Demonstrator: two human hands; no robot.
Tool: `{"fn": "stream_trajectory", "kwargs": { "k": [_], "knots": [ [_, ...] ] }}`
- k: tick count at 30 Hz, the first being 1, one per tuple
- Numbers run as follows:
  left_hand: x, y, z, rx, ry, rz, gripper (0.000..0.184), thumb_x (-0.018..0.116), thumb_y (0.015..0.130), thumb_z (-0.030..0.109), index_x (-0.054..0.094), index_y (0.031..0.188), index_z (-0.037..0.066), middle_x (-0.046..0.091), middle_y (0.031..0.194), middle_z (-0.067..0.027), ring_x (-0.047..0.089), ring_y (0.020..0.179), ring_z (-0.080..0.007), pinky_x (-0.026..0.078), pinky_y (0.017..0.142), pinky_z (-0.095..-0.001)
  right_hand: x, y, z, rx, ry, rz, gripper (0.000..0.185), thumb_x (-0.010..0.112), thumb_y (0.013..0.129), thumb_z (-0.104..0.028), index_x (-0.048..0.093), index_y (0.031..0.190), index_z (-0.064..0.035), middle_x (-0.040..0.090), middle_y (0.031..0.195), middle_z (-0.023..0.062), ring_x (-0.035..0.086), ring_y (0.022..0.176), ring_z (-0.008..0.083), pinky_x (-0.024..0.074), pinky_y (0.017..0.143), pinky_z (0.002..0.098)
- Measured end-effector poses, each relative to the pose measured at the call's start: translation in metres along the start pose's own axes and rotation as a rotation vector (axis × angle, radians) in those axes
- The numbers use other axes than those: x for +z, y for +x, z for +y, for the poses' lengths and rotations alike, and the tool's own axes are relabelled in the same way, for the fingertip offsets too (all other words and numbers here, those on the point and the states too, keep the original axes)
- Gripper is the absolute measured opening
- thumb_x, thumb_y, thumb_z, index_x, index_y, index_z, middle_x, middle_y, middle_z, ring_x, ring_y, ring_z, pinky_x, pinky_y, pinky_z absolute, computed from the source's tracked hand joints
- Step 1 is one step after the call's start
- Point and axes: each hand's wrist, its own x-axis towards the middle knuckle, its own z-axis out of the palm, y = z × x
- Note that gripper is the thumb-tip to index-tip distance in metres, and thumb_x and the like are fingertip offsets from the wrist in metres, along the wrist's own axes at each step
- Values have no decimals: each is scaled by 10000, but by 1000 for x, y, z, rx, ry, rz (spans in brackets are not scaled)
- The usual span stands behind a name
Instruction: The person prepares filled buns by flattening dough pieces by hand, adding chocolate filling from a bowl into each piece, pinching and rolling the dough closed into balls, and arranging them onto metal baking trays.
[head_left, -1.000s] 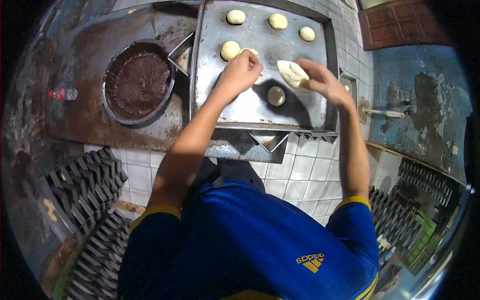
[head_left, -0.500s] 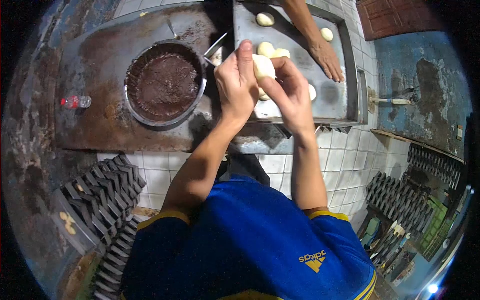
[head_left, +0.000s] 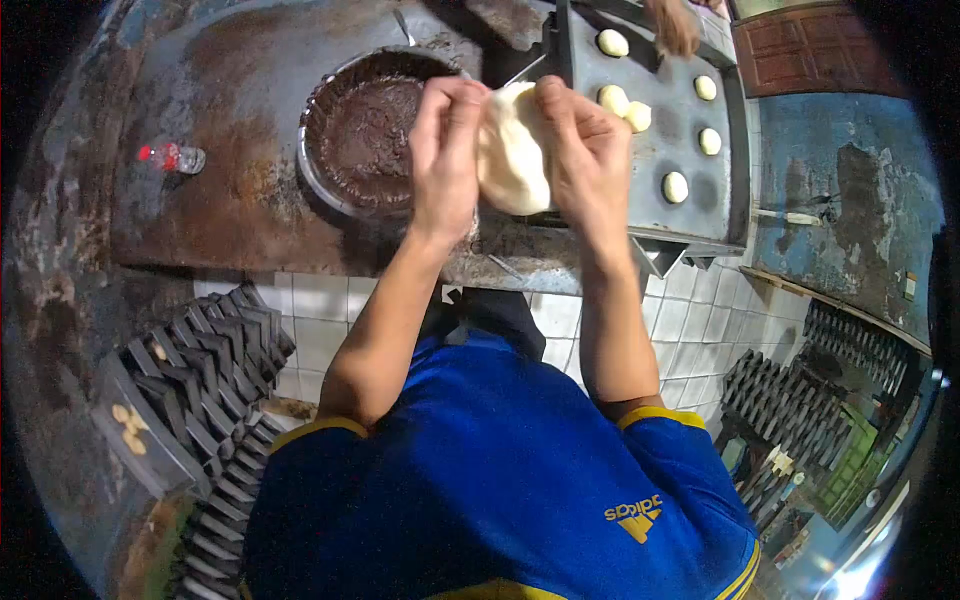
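A stretched piece of pale dough [head_left: 512, 160] hangs between my two hands, above the table's front part. My left hand [head_left: 447, 150] pinches its left edge, with the thumb on top. On the other side my right hand [head_left: 588, 150] grips the dough's right edge between thumb and fingers. Just left of my left hand stands a round metal bowl [head_left: 305, 150] with dark brown filling [head_left: 365, 140] inside. To the right of my hands lies a metal tray [head_left: 690, 225] carrying several dough balls [head_left: 675, 187], two of them touching each other.
Another person's hand [head_left: 677, 28] is over the tray's far side. A plastic bottle with a red cap [head_left: 175, 157] lies on the table [head_left: 215, 210] at left. Stacked dark trays [head_left: 205, 365] stand lower left, more racks [head_left: 790, 410] lower right.
The dough in my hands has gone from a compact lump to a stretched, hanging sheet, and my hands have moved apart. The other person's hand has drawn back toward the tray's far edge.
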Motion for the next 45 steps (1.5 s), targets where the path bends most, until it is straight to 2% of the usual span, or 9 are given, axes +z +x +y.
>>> {"fn": "stream_trajectory", "kwargs": {
  "k": [3, 5, 7, 11, 13, 16, 19, 29, 45],
  "knots": [
    [-35, -5, -28, 120, 158, -219, 213, 588, 1074, 268, 583, 1150, 70, 598, 953, -5, 585, 885, -108, 507, 759, -287, 4, -17, -37, 219, 104, -338, 325, 679, 1050, -287, 770, 1049, 25, 743, 860, 38, 659, 741, 77, 523, 655, 253],
    [-48, -35, -19, -468, -449, -270, 325, 771, 893, 195, 624, 1152, 65, 684, 1071, -54, 659, 981, -156, 551, 863, -325, 8, -26, -32, 11, -269, -431, 328, 679, 1036, -298, 771, 1087, 12, 765, 891, 119, 726, 747, 190, 562, 723, 336],
    [-61, -45, -26, 143, 242, -490, 416, 822, 815, 106, 642, 1182, 30, 714, 1119, -91, 684, 1053, -190, 554, 909, -341, 12, -32, -21, 20, -657, -296, 487, 560, 1064, -454, 769, 1095, -15, 732, 902, 266, 725, 852, 437, 557, 811, 466],
    [-96, -59, -47, -229, 297, -464, 461, 832, 777, 39, 657, 1202, 4, 739, 1106, -118, 703, 1041, -208, 554, 941, -352, -13, -30, 70, 773, -628, -511, 908, 317, 1042, -738, 724, 1018, 73, 709, 782, 263, 748, 890, 424, 570, 870, 494],
    [-114, -61, -40, -232, 473, -415, 451, 809, 817, 35, 665, 1243, 6, 743, 1152, -98, 703, 1082, -210, 549, 973, -347, -35, -66, 201, 842, -829, -561, 945, 346, 1004, -785, 740, 936, 71, 733, 887, 321, 752, 937, 451, 600, 864, 468],
    [-159, -66, -44, -274, 603, -176, 494, 785, 849, 25, 613, 1310, -17, 737, 1184, -124, 700, 1119, -219, 543, 1003, -349, -58, -160, 345, 505, -1446, -590, 306, 672, 968, -315, 737, 999, -17, 762, 1013, 221, 755, 993, 385, 619, 793, 497],
    [-249, -76, -59, -326, 602, -27, 464, 727, 877, 7, 582, 1317, -31, 723, 1194, -145, 705, 1094, -221, 566, 949, -344, -53, -189, 352, 251, -1375, -486, 263, 624, 930, -54, 649, 1186, 2, 729, 1162, 244, 733, 1026, 424, 604, 889, 507],
    [-302, -93, -13, -442, 267, 386, 445, 776, 888, 105, 591, 1290, 56, 652, 1029, -53, 589, 800, -110, 462, 611, -228, 63, -28, 250, -234, -829, -522, 442, 558, 897, 5, 606, 1335, -30, 657, 1136, 283, 664, 983, 499, 551, 870, 541],
    [-321, -108, -9, -464, 145, 502, 388, 729, 913, 78, 578, 1270, 90, 634, 940, -23, 487, 635, -58, 360, 505, -206, 125, 15, 336, 33, -872, -735, 426, 485, 892, -63, 715, 1251, -54, 686, 1187, 302, 659, 1122, 495, 528, 986, 519]
  ]
}}
